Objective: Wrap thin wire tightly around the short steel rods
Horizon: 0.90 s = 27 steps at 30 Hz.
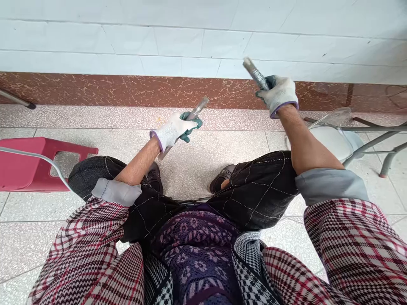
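My left hand [175, 128], in a white glove with green-coated fingers, is closed around a slim rod [199, 107]. The rod's upper end looks clear or greyish, and its lower end sticks out below my palm. Higher and to the right, my right hand [282, 93] wears a matching glove and grips a short stick [258, 76] wound with shiny, silvery wire or thread. That stick tilts up to the left, its tip slightly blurred. A thin pale strand [226, 95] stretches between the two. Both hands are held out in front of my knees, well apart.
A red plastic stool [38, 163] stands at the left, with a grey curved tube [47, 159] crossing it. Metal legs [375, 148] and a white rounded object [330, 137] are at the right. Ahead is a white wall [178, 42] above a red-brown marbled band [95, 91].
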Each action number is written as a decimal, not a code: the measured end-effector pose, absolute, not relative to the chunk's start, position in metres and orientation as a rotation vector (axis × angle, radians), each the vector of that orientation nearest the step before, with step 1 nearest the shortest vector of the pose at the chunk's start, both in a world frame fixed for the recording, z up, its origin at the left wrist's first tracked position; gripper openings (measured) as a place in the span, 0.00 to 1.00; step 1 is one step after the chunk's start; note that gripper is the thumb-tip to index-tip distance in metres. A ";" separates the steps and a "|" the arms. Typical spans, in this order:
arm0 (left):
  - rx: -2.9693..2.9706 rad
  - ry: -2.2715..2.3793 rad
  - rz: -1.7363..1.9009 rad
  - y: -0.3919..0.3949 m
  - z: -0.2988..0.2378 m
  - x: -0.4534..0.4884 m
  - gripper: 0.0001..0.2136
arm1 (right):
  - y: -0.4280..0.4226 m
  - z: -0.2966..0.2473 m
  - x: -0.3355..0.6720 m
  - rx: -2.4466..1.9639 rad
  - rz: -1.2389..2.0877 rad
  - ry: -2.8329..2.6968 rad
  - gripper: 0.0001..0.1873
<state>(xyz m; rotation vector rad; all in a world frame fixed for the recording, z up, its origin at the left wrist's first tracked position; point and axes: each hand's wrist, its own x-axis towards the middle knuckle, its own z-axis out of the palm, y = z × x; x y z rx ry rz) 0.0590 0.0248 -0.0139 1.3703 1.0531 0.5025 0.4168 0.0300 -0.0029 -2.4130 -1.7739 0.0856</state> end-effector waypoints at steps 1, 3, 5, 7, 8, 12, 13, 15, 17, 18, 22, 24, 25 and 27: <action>1.422 1.117 0.526 0.025 -0.014 0.061 0.04 | 0.028 -0.004 0.419 -2.461 0.111 -1.742 0.25; 1.529 1.167 0.553 0.023 -0.014 0.064 0.07 | 0.028 -0.007 0.417 -2.541 0.194 -1.699 0.22; 1.627 1.147 0.551 0.018 -0.012 0.067 0.10 | 0.031 -0.010 0.412 -2.598 0.254 -1.810 0.19; 1.685 1.114 0.533 0.009 -0.008 0.068 0.13 | 0.037 -0.013 0.404 -2.629 0.316 -1.907 0.16; 1.694 1.101 0.530 0.003 -0.005 0.067 0.14 | 0.040 -0.015 0.400 -2.621 0.349 -1.931 0.15; 1.714 1.081 0.654 -0.012 0.011 0.060 0.09 | 0.052 -0.023 0.377 -2.487 0.565 -1.941 0.14; 1.753 1.080 0.684 -0.013 0.015 0.057 0.07 | 0.054 -0.026 0.370 -2.458 0.604 -1.948 0.14; 1.849 1.096 0.715 -0.011 0.020 0.050 0.07 | 0.058 -0.033 0.357 -2.437 0.644 -1.983 0.14; 1.876 1.135 0.743 -0.004 0.022 0.044 0.06 | 0.058 -0.041 0.344 -2.428 0.720 -1.985 0.14; 1.846 1.152 0.760 -0.001 0.023 0.042 0.07 | 0.057 -0.045 0.339 -2.410 0.801 -1.961 0.14; 1.628 1.084 0.713 0.002 0.028 0.044 0.20 | 0.044 -0.056 0.324 -2.266 1.201 -1.928 0.22; 1.548 1.039 0.654 0.000 0.033 0.050 0.21 | 0.039 -0.058 0.319 -2.236 1.286 -1.973 0.28; 1.518 1.031 0.630 0.000 0.035 0.055 0.21 | 0.039 -0.059 0.318 -2.243 1.274 -2.006 0.28; 1.488 1.036 0.591 0.005 0.037 0.064 0.20 | 0.045 -0.058 0.316 -2.285 1.160 -2.112 0.27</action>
